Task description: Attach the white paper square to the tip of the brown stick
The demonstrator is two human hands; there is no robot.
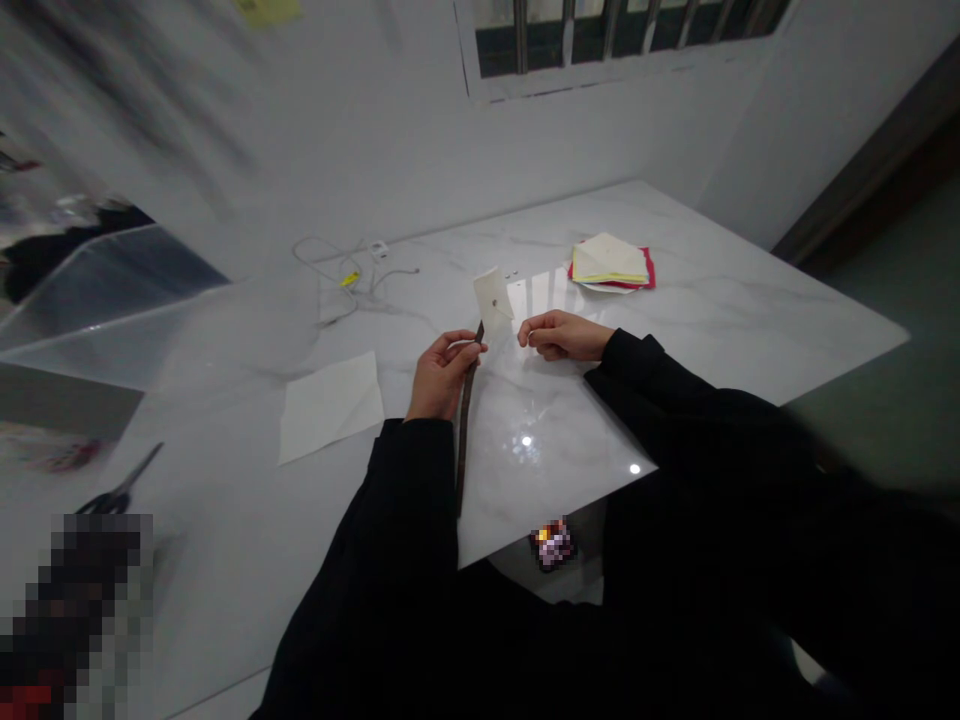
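Observation:
My left hand point(444, 374) is closed around a thin dark brown stick point(465, 430), gripping it near its upper end. At the top of the stick a small cream piece of paper or felt point(493, 300) stands up, with a dark spot at its middle. Just right of that piece is my right hand point(562, 336), fingers curled in and thumb against them, apart from the stick. Whether a small thing is pinched in it cannot be made out. A loose white sheet point(331, 408) lies on the table left of my left hand.
A stack of cream, yellow and red sheets point(611, 262) rests on the marbled white table point(720, 300). Thin cables point(360, 280) lie near the wall. Black-handled scissors point(124, 490) are at the left, below a clear plastic bin point(112, 290).

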